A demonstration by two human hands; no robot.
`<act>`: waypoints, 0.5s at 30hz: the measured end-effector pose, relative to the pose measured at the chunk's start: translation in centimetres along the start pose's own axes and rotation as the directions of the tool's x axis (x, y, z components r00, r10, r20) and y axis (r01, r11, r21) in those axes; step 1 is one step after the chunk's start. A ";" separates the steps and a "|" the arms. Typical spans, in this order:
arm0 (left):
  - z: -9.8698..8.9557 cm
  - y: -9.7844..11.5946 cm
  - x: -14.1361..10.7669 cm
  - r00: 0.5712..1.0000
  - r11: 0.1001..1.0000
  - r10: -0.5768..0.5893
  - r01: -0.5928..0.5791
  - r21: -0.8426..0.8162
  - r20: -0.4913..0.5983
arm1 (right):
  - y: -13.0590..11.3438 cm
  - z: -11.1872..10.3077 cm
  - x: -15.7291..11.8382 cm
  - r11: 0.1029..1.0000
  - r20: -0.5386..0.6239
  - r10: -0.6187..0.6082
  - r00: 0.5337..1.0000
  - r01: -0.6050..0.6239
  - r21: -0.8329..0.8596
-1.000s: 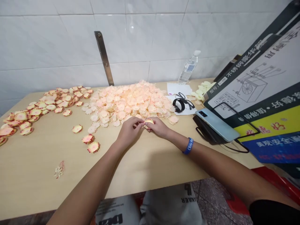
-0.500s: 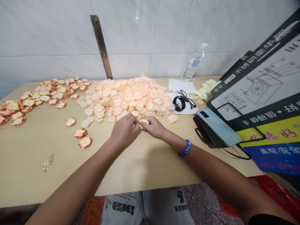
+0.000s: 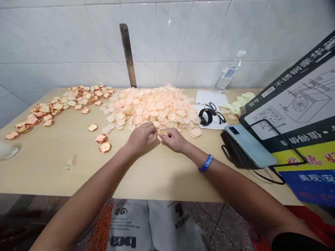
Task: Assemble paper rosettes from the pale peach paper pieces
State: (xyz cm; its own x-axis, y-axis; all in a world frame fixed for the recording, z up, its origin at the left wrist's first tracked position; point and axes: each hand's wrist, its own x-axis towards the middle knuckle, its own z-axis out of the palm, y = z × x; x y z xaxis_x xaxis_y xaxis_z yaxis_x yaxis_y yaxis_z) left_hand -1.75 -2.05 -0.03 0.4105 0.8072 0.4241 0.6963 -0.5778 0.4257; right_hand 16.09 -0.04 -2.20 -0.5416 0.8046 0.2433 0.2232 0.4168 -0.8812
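Near the front of a heap of pale pink flower-shaped pieces (image 3: 151, 104), both hands meet over the table. My right hand (image 3: 174, 138) pinches a small yellow and red flower piece (image 3: 162, 134) between thumb and fingers. My left hand (image 3: 142, 137) is closed with its fingertips at the left edge of that piece; what they hold is too small to make out. To the left lie a red-edged flower (image 3: 105, 147), another touching it and a third just behind. Many red-edged flowers (image 3: 70, 101) spread along the back left of the table.
Right of the heap are black glasses (image 3: 220, 116), paper, a water bottle (image 3: 227, 74) and pale green pieces (image 3: 242, 101). A phone (image 3: 251, 146) with a cable rests beside a large printed box (image 3: 295, 104). Loose scraps (image 3: 71, 162) lie front left; a whitish object (image 3: 9, 150) is at the left edge.
The view has swung left, so the table's things appear further right. The flower piece between my hands is now tilted, showing more of its edge.
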 end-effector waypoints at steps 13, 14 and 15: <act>-2.2 -0.2 0.5 0.896 0.979 -0.194 0.154 -0.130 -0.399 | 0.0 -0.1 -1.8 0.971 -0.384 -0.123 0.915 0.031 -0.237; -2.3 -0.4 0.4 0.874 0.977 -0.207 0.164 -0.134 -0.439 | 0.0 0.1 -2.2 0.948 -0.353 -0.151 0.924 0.034 -0.316; -2.3 -0.5 0.4 0.857 0.975 -0.215 0.166 -0.145 -0.469 | 0.0 0.4 -2.8 0.925 -0.318 -0.165 0.934 0.035 -0.378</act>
State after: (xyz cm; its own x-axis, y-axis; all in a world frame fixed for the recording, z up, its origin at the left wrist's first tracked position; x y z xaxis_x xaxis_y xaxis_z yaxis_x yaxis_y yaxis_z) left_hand -3.30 -1.67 1.78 -0.0738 0.7594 0.6464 0.6618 -0.4476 0.6014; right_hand 17.26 -2.46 -3.00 -0.2848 0.8171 0.5012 0.4938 0.5732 -0.6539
